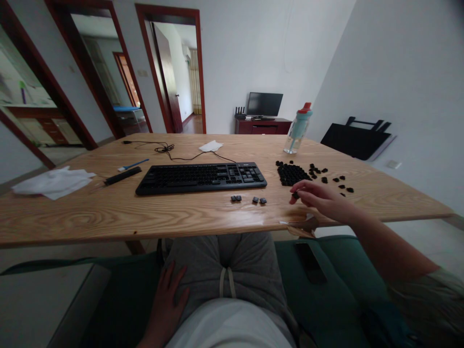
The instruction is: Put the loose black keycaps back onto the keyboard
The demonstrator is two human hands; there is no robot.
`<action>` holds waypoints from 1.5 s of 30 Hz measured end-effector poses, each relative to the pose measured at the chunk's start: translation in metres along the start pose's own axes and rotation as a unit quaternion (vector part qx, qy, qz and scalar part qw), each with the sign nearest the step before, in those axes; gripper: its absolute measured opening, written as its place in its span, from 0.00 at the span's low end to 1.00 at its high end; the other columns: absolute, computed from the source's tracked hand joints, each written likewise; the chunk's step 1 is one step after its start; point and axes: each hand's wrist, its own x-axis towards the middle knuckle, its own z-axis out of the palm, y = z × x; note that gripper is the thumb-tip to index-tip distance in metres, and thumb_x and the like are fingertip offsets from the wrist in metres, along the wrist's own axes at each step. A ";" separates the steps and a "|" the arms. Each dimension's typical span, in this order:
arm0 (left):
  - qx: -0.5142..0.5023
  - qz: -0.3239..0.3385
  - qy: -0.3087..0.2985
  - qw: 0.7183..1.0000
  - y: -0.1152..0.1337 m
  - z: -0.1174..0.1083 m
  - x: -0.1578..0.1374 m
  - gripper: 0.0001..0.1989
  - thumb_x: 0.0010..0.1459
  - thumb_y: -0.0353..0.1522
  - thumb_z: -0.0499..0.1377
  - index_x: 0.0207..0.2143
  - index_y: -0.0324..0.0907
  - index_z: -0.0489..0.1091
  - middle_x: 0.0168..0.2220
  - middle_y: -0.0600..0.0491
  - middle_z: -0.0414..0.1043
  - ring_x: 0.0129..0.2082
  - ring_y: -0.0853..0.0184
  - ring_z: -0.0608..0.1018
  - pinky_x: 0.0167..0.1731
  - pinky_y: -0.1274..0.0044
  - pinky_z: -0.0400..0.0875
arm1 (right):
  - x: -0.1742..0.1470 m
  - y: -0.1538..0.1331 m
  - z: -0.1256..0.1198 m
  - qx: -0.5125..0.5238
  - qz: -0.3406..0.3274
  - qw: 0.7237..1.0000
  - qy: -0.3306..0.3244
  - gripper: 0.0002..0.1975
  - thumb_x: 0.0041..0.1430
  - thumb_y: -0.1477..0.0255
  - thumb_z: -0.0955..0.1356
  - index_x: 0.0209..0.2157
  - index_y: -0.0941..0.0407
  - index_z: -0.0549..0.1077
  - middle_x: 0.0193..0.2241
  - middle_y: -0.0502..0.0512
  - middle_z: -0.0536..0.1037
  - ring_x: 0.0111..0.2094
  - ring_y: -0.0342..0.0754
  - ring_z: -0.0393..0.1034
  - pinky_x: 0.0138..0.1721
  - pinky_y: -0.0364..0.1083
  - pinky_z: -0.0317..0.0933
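Between the thumb and fingers of my right hand (321, 197) is a small black keycap, held low over the table near its front edge. Just beyond that hand lies a block of black keycaps (293, 174) packed side by side, with loose keycaps (325, 180) scattered to its right. A black keyboard (203, 178) lies left of the hand; some of its keys look bare. In front of it, several keycaps (255, 199) sit in two pairs. My left hand (168, 302) rests on my thigh with its fingers spread, holding nothing.
On the wooden table (108, 217) are white tissues (58, 181), a dark stick-like thing (123, 176), a blue brush (134, 165), a coiled cable (165, 148), a white paper (210, 146) and a water bottle (297, 129). A phone (311, 262) lies on the green seat.
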 end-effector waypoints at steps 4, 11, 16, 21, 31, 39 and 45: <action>0.001 0.002 -0.003 1.000 -0.002 0.001 0.000 0.23 0.64 0.38 0.54 0.60 0.50 0.67 0.70 0.49 0.50 0.70 0.52 0.54 0.64 0.52 0.54 | 0.008 -0.021 0.013 0.100 0.011 0.994 -0.033 0.21 0.61 0.54 0.65 0.42 0.57 0.73 0.36 0.58 0.79 0.25 0.41 0.59 0.25 0.43 0.57; 0.005 -0.001 -0.008 1.000 -0.003 0.002 -0.001 0.23 0.64 0.39 0.54 0.61 0.51 0.67 0.70 0.50 0.50 0.70 0.52 0.53 0.65 0.53 0.54 | 0.014 -0.027 0.016 0.108 0.018 0.993 -0.051 0.23 0.58 0.51 0.67 0.42 0.58 0.74 0.36 0.59 0.79 0.25 0.41 0.57 0.26 0.43 0.55; 0.005 0.002 0.003 1.000 -0.004 0.003 -0.001 0.23 0.64 0.38 0.54 0.60 0.51 0.67 0.70 0.50 0.51 0.70 0.53 0.54 0.64 0.54 0.56 | 0.014 -0.026 0.016 0.088 0.005 0.995 -0.050 0.24 0.59 0.51 0.66 0.43 0.58 0.74 0.35 0.59 0.79 0.25 0.41 0.58 0.26 0.43 0.55; 0.005 0.007 -0.003 1.000 -0.001 0.001 0.000 0.22 0.65 0.38 0.53 0.61 0.49 0.67 0.70 0.48 0.50 0.70 0.52 0.53 0.64 0.52 0.55 | 0.015 -0.025 0.016 -0.002 -0.026 0.998 -0.048 0.22 0.62 0.53 0.64 0.42 0.56 0.76 0.37 0.58 0.79 0.27 0.44 0.64 0.29 0.44 0.59; 0.002 0.005 0.002 1.000 0.000 0.001 0.000 0.22 0.64 0.38 0.54 0.60 0.50 0.67 0.70 0.49 0.50 0.70 0.51 0.54 0.64 0.52 0.55 | 0.032 -0.012 0.031 -0.167 -0.099 0.978 -0.077 0.13 0.65 0.65 0.63 0.39 0.54 0.79 0.42 0.57 0.78 0.42 0.50 0.72 0.46 0.48 0.64; -0.005 -0.001 0.003 1.000 0.001 0.000 0.001 0.23 0.62 0.38 0.55 0.59 0.50 0.69 0.69 0.49 0.53 0.69 0.50 0.56 0.64 0.52 0.57 | 0.037 -0.016 0.036 -0.188 -0.061 0.980 -0.036 0.13 0.64 0.64 0.63 0.41 0.53 0.77 0.38 0.55 0.81 0.36 0.49 0.73 0.38 0.47 0.65; -0.004 0.004 0.003 1.000 0.000 0.000 0.000 0.23 0.63 0.38 0.55 0.60 0.51 0.67 0.70 0.50 0.51 0.69 0.52 0.54 0.64 0.52 0.55 | 0.024 0.014 -0.021 -0.256 0.003 0.966 0.039 0.17 0.62 0.62 0.64 0.44 0.55 0.78 0.39 0.59 0.81 0.34 0.51 0.73 0.35 0.48 0.64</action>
